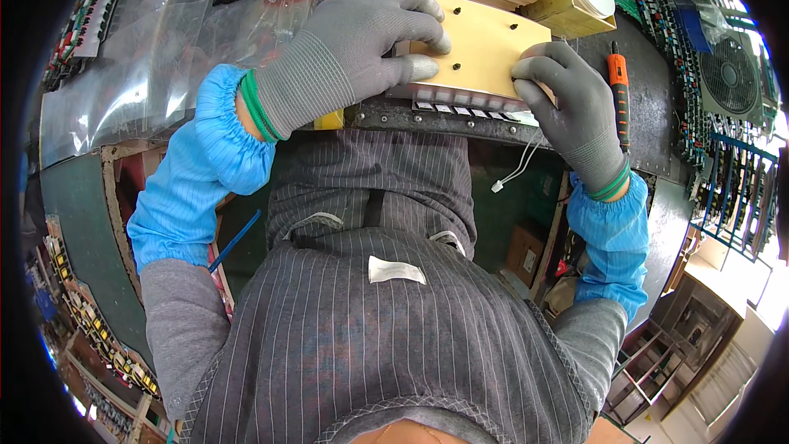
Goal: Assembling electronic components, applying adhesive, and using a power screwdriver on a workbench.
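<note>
We reach forward with both arms, grey gloves on, blue sleeve covers from wrist to elbow. Our left hand lies palm down, fingers spread and curled, thumb stretched toward the right. Our right hand sits lower, wrist bent, fingers curled inward and pressing down.

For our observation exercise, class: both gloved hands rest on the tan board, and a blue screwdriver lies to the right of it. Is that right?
Not quite. The screwdriver is orange, not blue, as the head view shows. The rest holds: the left hand and right hand both rest on the tan board.
</note>
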A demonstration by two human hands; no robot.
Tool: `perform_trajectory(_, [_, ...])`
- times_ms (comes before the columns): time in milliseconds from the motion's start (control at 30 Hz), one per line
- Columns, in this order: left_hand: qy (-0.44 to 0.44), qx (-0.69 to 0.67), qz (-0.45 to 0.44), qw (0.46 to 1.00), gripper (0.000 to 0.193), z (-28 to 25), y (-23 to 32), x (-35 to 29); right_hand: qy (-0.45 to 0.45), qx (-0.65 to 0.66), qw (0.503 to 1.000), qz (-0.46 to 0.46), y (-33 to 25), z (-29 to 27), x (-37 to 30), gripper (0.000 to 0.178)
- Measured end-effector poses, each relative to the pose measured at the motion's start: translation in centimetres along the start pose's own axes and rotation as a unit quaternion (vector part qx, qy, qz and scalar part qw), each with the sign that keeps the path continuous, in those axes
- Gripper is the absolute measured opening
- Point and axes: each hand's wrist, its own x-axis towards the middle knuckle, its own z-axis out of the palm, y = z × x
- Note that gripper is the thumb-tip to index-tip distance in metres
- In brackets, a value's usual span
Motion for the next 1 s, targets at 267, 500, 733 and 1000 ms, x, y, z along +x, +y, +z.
perform_trajectory(267, [-0.015, -0.01, 0.006, 1.0, 0.026, -0.4, 0.5, 0.5, 0.006, 0.071, 0.996, 0.054, -0.2, -2.1, -0.7, 0.024])
perform_trajectory(500, [0.02, -0.067, 0.01, 0.997, 0.024, -1.6, 0.8, -0.1, 0.114, 0.104, 0.987, 0.043, 1.4, -0.9, -2.4, 0.018])
perform_trajectory(733, [0.041, -0.056, -0.009, 0.998, 0.023, -2.3, 1.5, 0.5, 0.149, 0.061, 0.986, 0.047, 2.9, -1.2, -3.3, 0.017])
perform_trajectory(1000, [0.183, -0.073, -0.041, 0.98, 0.024, -2.5, 1.5, -1.6, 0.274, 0.023, 0.947, 0.164, 18.3, -3.7, -1.7, 0.02])
